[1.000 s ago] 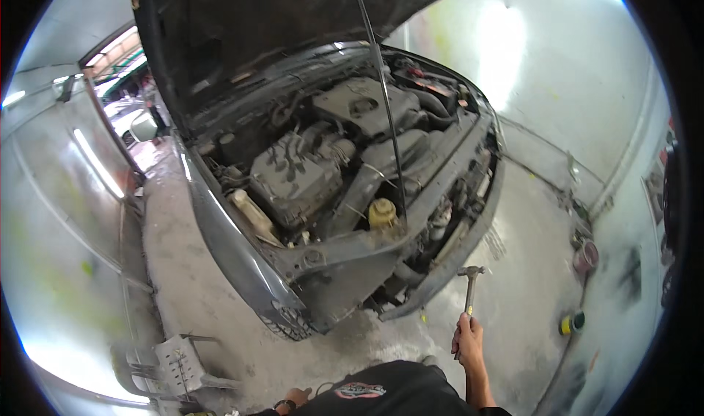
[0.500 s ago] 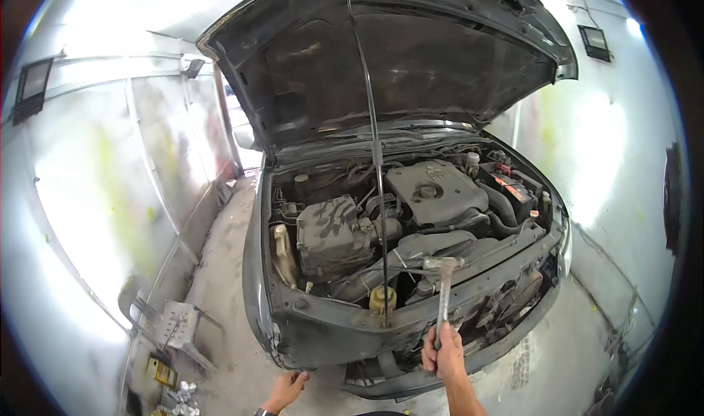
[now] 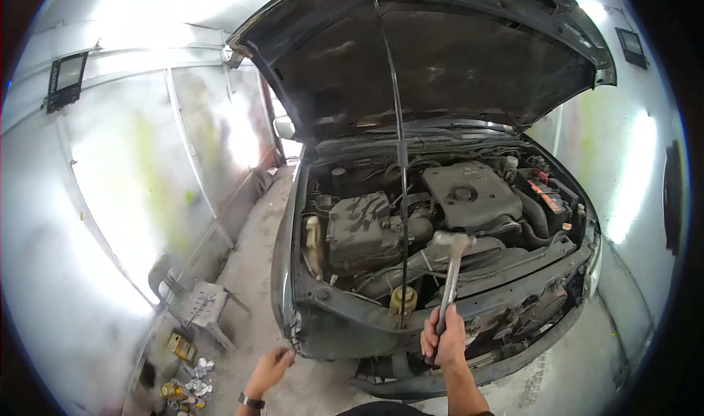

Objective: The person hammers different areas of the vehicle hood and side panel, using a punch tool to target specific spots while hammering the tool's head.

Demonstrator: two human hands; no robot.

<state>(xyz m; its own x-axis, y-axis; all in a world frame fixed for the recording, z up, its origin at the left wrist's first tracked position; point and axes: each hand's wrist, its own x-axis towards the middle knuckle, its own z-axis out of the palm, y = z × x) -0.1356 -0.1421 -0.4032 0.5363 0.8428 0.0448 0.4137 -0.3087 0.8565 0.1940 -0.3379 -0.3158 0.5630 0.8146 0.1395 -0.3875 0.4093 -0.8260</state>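
A metal hammer (image 3: pixel 449 269) is gripped by its handle in my right hand (image 3: pixel 445 339). Its head is up, in front of the open engine bay (image 3: pixel 433 229) of a dark car. My left hand (image 3: pixel 270 370), a watch on the wrist, is low by the car's front left corner (image 3: pixel 293 335). Its fingers are curled in, and no object shows in them. Whether they touch the car I cannot tell. Below the hammer runs the front crossmember (image 3: pixel 367 315); the grille and bumper cover are off.
A thin prop rod (image 3: pixel 401 167) holds up the hood (image 3: pixel 433 64), standing just left of the hammer. A grey plastic chair (image 3: pixel 198 302) is at the left wall, with cans and crumpled scraps (image 3: pixel 194 387) on the floor near it. Lamps (image 3: pixel 66 81) hang on the walls.
My view has turned left, so the car sits further right in it. The hammer has risen relative to the car. My left hand has moved left, toward the outside of the corner.
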